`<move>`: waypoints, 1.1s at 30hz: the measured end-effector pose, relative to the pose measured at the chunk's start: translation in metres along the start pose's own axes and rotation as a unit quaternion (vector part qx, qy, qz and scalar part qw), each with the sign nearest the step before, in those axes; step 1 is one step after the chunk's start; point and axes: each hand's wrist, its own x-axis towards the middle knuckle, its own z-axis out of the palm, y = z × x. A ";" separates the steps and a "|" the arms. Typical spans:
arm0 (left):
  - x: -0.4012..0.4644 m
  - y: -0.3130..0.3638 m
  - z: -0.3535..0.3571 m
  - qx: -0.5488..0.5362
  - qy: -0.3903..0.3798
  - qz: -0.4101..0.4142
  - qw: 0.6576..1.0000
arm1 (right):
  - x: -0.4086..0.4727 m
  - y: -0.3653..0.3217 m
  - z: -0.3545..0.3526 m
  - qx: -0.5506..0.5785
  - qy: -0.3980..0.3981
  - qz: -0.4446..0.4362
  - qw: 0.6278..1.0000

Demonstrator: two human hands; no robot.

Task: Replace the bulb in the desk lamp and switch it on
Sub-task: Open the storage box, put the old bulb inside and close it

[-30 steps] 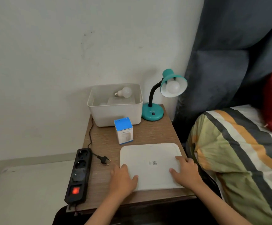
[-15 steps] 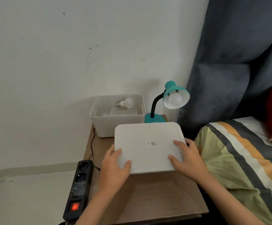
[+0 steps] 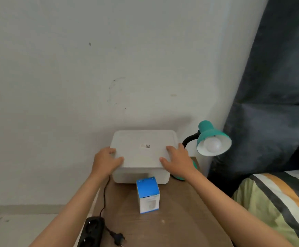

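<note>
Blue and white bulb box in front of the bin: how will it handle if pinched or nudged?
The bulb box looks like thin card, so probably light and apt to dent under a hard pinch. It stands upright, taller than wide, on the wooden table, so a push near the top may tip it. If a bulb is inside, which cannot be seen, treat as fragile.

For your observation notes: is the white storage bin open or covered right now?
Covered: the lid lies across the top of the white bin, with the left hand and right hand holding its edges.
</note>
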 end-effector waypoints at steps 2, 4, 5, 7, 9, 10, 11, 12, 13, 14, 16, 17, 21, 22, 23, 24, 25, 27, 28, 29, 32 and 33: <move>0.017 -0.005 0.000 -0.008 -0.006 -0.015 1.000 | 0.016 -0.006 0.006 -0.012 -0.020 0.004 1.000; 0.029 -0.008 0.002 -0.012 -0.014 -0.028 0.999 | 0.029 -0.009 0.011 -0.022 -0.035 0.007 0.999; 0.034 -0.010 0.003 -0.013 -0.019 -0.031 0.999 | 0.035 -0.011 0.013 -0.028 -0.039 0.007 0.999; 0.042 -0.012 0.005 -0.008 -0.027 -0.034 0.999 | 0.043 -0.012 0.016 -0.035 -0.043 0.010 0.998; 0.047 -0.012 0.007 -0.002 -0.031 -0.035 0.999 | 0.048 -0.013 0.019 -0.036 -0.041 0.015 0.998; 0.048 -0.012 0.008 0.001 -0.033 -0.035 0.999 | 0.050 -0.012 0.021 -0.038 -0.038 0.016 0.998; 0.048 -0.013 0.009 0.003 -0.035 -0.033 0.999 | 0.051 -0.011 0.023 -0.042 -0.037 0.017 0.998; 0.047 -0.014 0.010 0.005 -0.038 -0.030 0.999 | 0.051 -0.010 0.026 -0.046 -0.040 0.019 0.998; 0.045 -0.014 0.011 0.008 -0.043 -0.025 0.999 | 0.051 -0.008 0.029 -0.050 -0.046 0.020 0.997; 0.044 -0.014 0.013 0.012 -0.048 -0.019 0.999 | 0.050 -0.007 0.033 -0.053 -0.052 0.022 0.997; 0.042 -0.014 0.016 0.029 -0.061 -0.007 0.998 | 0.049 -0.004 0.038 -0.056 -0.050 0.019 0.997; 0.041 -0.014 0.017 0.038 -0.068 0.001 0.997 | 0.049 -0.003 0.039 -0.056 -0.045 0.016 0.997; 0.047 -0.016 0.016 0.079 -0.110 0.009 0.991 | 0.054 0.001 0.041 -0.075 -0.072 0.003 0.995; 0.048 -0.016 0.016 0.087 -0.123 0.009 0.989 | 0.057 0.002 0.040 -0.082 -0.081 0.002 0.993; 0.050 -0.016 0.015 0.094 -0.136 0.011 0.986 | 0.061 0.003 0.038 -0.088 -0.087 0.001 0.992; 0.052 -0.015 0.015 0.101 -0.146 0.015 0.984 | 0.065 0.003 0.036 -0.093 -0.091 -0.001 0.992; 0.054 -0.014 0.016 0.108 -0.156 0.020 0.982 | 0.069 0.003 0.034 -0.095 -0.093 -0.002 0.991; 0.058 -0.013 0.016 0.121 -0.172 0.031 0.977 | 0.078 0.003 0.033 -0.099 -0.092 -0.002 0.991; 0.061 -0.013 0.016 0.127 -0.177 0.036 0.975 | 0.080 0.003 0.033 -0.100 -0.089 -0.001 0.991; 0.063 -0.014 0.017 0.132 -0.179 0.041 0.974 | 0.082 0.003 0.034 -0.100 -0.086 0.001 0.991; 0.064 -0.017 0.026 0.150 -0.153 0.062 0.975 | 0.083 0.004 0.038 -0.082 -0.075 0.007 0.994; 0.063 -0.019 0.030 0.160 -0.140 0.069 0.975 | 0.084 0.004 0.038 -0.075 -0.073 0.010 0.994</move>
